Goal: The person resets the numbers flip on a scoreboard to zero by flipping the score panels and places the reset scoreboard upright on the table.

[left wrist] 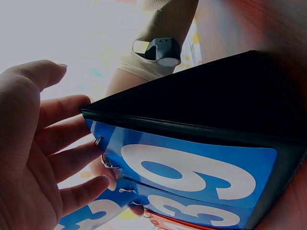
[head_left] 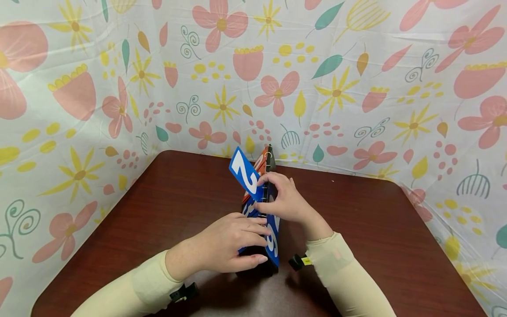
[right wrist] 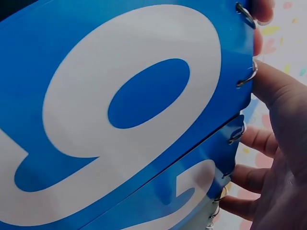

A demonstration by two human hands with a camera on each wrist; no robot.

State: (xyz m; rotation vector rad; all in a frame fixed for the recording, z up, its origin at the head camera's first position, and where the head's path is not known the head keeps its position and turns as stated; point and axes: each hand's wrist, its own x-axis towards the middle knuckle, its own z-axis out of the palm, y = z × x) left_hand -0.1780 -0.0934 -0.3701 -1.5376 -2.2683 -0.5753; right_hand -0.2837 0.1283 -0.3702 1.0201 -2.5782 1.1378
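A flip scoreboard stands on the table as a black tent-shaped stand (head_left: 257,266) with ringed number cards on both slopes. My left hand (head_left: 233,242) rests over its near end, fingers outstretched across the top edge beside the metal rings (left wrist: 109,163). My right hand (head_left: 291,200) reaches over the ridge from the right. Its thumb and index finger are curled at the ring end of a raised blue card (head_left: 241,171) with a white 2, which tilts up to the left. A blue card with a large white digit (right wrist: 144,96) hangs on the right slope.
Orange-red cards (head_left: 261,162) hang at the scoreboard's far end. The dark brown table (head_left: 190,193) extends to both sides. A floral curtain (head_left: 253,88) hangs behind and beside it. Small black wrist cameras sit on both sleeves.
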